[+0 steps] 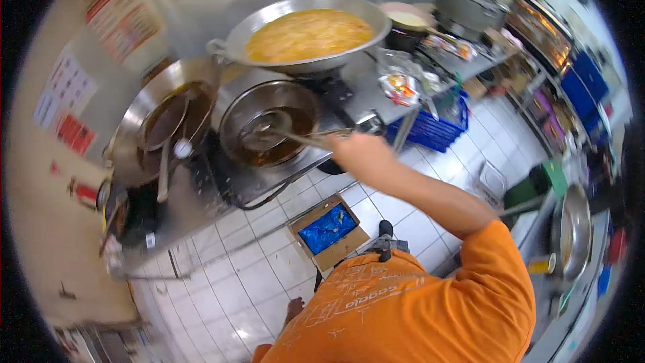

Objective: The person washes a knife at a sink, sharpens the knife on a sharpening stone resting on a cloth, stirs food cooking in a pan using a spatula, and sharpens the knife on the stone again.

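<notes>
My right hand [363,156] is closed around the handle of a metal ladle [306,139]. The ladle's round head is down in a steel bowl [232,115] that holds dark brown liquid. This bowl stands on the metal counter below a large two-handled pan [236,35] filled with yellow-orange, frothy liquid. To the left, a wide wok [127,141] contains dark liquid, a strainer [164,173] and a round dial thermometer [183,148]. My left hand [294,307] hangs low by my side, away from the counter; its fingers are too small and partly hidden to read.
A cardboard box lined with blue plastic [329,228] sits on the tiled floor near my feet. Beneath the counter is a blue crate [430,131]. Farther right are a big lidded pot [467,7], a green bin [534,185] and another metal pan [574,235].
</notes>
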A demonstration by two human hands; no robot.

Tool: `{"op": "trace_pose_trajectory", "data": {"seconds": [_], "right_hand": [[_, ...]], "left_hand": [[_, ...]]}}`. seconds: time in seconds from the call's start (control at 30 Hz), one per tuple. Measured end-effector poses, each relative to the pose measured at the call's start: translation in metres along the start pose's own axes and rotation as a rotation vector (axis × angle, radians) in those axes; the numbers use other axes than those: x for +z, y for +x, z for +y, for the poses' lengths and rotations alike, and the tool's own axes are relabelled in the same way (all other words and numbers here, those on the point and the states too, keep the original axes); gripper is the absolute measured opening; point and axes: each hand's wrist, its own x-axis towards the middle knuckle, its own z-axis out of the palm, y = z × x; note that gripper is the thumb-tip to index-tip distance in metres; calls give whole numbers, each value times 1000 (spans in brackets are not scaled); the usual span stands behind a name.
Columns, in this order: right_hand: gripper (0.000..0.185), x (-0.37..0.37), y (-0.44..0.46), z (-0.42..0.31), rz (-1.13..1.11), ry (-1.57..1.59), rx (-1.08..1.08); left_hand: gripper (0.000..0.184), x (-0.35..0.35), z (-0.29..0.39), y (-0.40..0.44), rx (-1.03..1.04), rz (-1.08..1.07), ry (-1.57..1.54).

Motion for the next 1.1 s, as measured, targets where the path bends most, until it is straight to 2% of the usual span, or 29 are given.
{"op": "trace_pose_trajectory", "data": {"seconds": [0.07, 0.2, 0.3, 0.37, 0.4, 0.47, 0.5, 0.53, 0.6, 0.63, 0.67, 0.77, 0.83, 0.93, 0.97, 1.0, 1.07, 1.1], "right_hand": [[24, 31, 16, -11, 66, 41, -4], [36, 88, 27, -21, 188, 336, 18], [34, 86, -5, -2, 588, 535, -117], [31, 68, -28, 51, 466, 654, -62], [25, 77, -35, 139, 424, 716, 222], [23, 122, -29, 282, 799, 758, 286], [36, 129, -29, 357, 644, 1014, 677], [44, 134, -27, 429, 694, 1079, 900], [49, 173, -24, 590, 765, 1008, 1159], [55, 181, -19, 646, 687, 416, 1150], [61, 193, -7, 697, 644, 574, 1166], [54, 254, 53, 831, 700, 418, 800], [46, 286, 82, 874, 680, 740, 918], [40, 324, 83, 917, 613, 861, 689], [40, 310, 83, 914, 485, 862, 744], [41, 287, 80, 904, 348, 807, 791], [44, 235, 72, 870, 203, 576, 823], [43, 219, 68, 848, 305, 372, 728]], "left_hand": [[39, -6, 4, 4, 28, 12, 40], [39, -22, 22, 26, -304, -3, -699], [39, -29, 30, 44, -405, 19, -907], [39, -34, 41, 55, -416, 20, -945], [39, -39, 54, 61, -416, 17, -939], [39, -43, 70, 63, -408, 9, -905], [38, -44, 78, 62, -397, 8, -868], [38, -47, 87, 61, -384, 7, -826], [38, -52, 112, 56, -347, 9, -711], [38, -57, 126, 54, -318, 16, -634], [38, -62, 142, 51, -290, 26, -556], [38, -68, 198, 51, -229, 77, -374], [38, -66, 235, 50, -133, 90, -160], [38, -49, 278, 58, 12, 178, 118], [40, -50, 297, 68, -213, 157, -361], [42, -51, 318, 79, -444, 255, -837], [47, -61, 345, 100, -580, 314, -1229], [47, -60, 355, 110, -562, 357, -1276]]}}
